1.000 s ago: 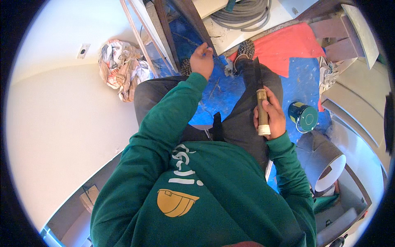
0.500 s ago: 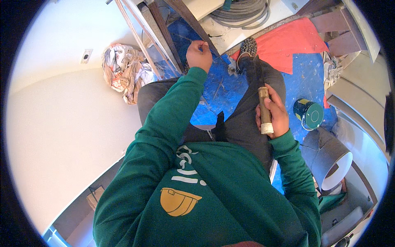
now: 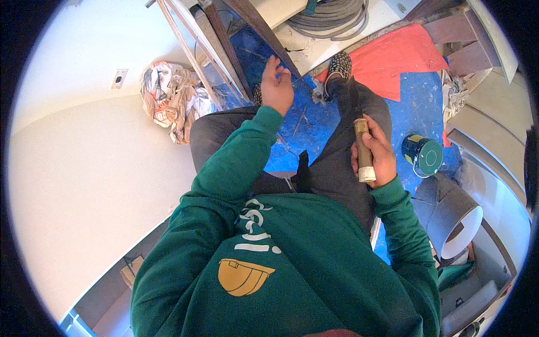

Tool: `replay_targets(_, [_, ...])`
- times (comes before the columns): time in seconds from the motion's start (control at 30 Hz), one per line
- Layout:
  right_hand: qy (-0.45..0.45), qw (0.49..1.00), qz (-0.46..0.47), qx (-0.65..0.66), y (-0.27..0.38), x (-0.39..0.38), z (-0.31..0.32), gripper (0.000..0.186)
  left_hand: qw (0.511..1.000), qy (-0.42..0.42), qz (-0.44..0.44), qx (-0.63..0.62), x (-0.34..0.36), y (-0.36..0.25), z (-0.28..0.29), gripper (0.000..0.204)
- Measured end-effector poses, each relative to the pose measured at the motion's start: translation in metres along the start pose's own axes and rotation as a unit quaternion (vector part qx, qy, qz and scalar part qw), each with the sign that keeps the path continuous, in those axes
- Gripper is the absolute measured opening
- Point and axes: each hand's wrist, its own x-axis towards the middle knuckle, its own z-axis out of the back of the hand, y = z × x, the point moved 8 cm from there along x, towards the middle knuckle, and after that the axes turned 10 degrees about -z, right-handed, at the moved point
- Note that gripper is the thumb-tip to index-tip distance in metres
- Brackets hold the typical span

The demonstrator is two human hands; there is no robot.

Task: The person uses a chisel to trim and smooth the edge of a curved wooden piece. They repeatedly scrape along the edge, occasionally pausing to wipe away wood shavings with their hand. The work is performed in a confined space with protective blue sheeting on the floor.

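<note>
My left hand (image 3: 277,85) is raised over the blue floor covering (image 3: 295,146), near a dark wooden board (image 3: 245,14), with its fingers apart and loosely bent; I see nothing held in it. In my right hand (image 3: 379,154) is a tool with a brass-coloured, white-ended handle (image 3: 365,167) and a long dark blade pointing away from me, hard to make out against my dark trouser leg. A dark green bucket (image 3: 429,156) with a wire handle is just right of that hand.
Crumpled paper (image 3: 173,98) and leaning strips (image 3: 186,45) are by the left wall. Ahead lie a coiled hose (image 3: 325,19) and a red sheet (image 3: 387,67). Curved panels (image 3: 488,129) and a rolled grey sheet (image 3: 435,202) line the right side.
My left hand's fingers, curled together half a second ago, are now spread out and raised slightly. My right hand still grips the tool, shifted slightly rightward in the picture along with the surroundings.
</note>
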Motion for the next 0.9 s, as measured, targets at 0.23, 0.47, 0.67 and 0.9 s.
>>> replay_targets(0.23, [0.012,1.0,0.003,0.002,-0.002,0.002,0.001,0.056,0.998,0.022,0.021,-0.057,-0.001,-0.014,-0.009,0.065])
replay_targets(0.47, [0.017,1.0,0.001,0.001,-0.001,0.0,-0.003,0.056,0.996,0.005,0.023,-0.091,0.001,-0.024,0.001,0.065])
replay_targets(0.67, [0.022,1.0,0.012,0.005,-0.001,0.0,-0.002,0.055,0.997,0.017,-0.015,-0.068,0.003,-0.04,0.009,0.062])
replay_targets(0.9, [0.005,0.999,0.016,-0.031,0.001,0.001,-0.001,0.056,0.992,0.018,-0.042,-0.121,0.003,-0.056,0.013,0.06])
